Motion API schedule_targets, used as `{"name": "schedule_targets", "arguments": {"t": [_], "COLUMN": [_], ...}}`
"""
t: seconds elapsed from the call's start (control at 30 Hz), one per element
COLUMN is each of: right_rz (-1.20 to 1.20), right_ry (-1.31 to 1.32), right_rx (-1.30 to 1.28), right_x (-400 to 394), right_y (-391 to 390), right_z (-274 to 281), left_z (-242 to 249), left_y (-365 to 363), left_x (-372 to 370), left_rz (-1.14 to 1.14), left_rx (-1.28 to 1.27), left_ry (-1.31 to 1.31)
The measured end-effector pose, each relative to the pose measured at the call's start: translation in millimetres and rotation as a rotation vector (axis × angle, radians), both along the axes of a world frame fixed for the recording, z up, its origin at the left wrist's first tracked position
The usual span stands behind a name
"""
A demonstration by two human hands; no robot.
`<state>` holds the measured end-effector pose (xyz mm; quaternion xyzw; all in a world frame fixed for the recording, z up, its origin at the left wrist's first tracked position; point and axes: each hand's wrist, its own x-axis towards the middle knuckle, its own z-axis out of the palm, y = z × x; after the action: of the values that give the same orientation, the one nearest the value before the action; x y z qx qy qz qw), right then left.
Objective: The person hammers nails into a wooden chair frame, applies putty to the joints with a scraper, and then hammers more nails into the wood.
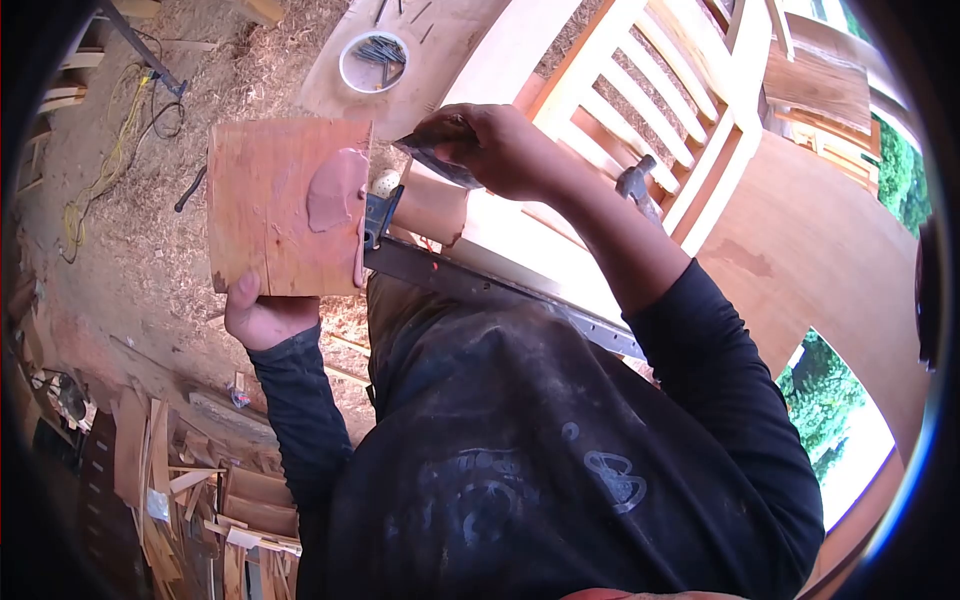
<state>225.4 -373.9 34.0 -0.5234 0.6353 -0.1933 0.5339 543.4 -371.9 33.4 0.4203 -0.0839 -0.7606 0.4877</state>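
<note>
My left hand (pixel 268 317) grips a square wooden board (pixel 250 190) by its lower edge, thumb on top. A smooth patch of pinkish putty (pixel 338 192) lies on the board's right side, with more smeared along that edge. Just right of the board, my right hand (pixel 495 145) is closed around a thin, dark, flat scraper (pixel 440 165), whose tip points toward the board. The scraper's blade is apart from the putty. Beneath and beside the board runs a long metal bar clamp (pixel 450 280), its blue jaw partly hidden.
A white bowl (pixel 344 72) of nails stands on a wooden plank (pixel 440 50). A slatted wooden frame (pixel 600 75) carries a hammer (pixel 633 185). Yellow and dark cables (pixel 100 195) lie on the shaving-covered ground. Scrap wood (pixel 160 470) is piled lower left.
</note>
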Motion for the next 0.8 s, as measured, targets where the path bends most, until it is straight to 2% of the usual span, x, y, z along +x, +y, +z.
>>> {"name": "schedule_targets", "arguments": {"t": [0.13, 0.23, 0.37, 0.5, 0.6, 0.63, 0.73, 0.8], "right_rz": [0.066, 0.007, -0.061, -0.016, -0.049, 0.041, -0.091, -0.085], "right_ry": [0.072, 0.045, 0.036, 0.138, 0.096, 0.117, -0.025, 0.104], "right_rx": [0.072, 0.202, 0.019, 0.041, 0.208, 0.063, 0.027, 0.055], "right_x": [5, 3, -12, -6, 1, 0, -12, -23], "right_y": [-9, -16, -20, -16, -17, -12, -9, -7], "right_z": [11, 11, -4, -6, 16, 2, -4, 1], "left_z": [0, -3, -2, -2, -5, -4, -2, -1], "left_y": [0, 1, -1, 0, 1, 1, -1, -1], "left_x": [0, 2, 1, 3, 4, 4, 1, 0], "left_rz": [0.025, 0.041, 0.050, 0.047, 0.041, 0.042, 0.034, 0.035], "left_rx": [0.005, 0.009, 0.020, 0.037, 0.031, 0.031, 0.019, 0.009], "left_ry": [0.028, 0.020, 0.027, 0.035, 0.055, 0.039, 0.010, 0.008]}}
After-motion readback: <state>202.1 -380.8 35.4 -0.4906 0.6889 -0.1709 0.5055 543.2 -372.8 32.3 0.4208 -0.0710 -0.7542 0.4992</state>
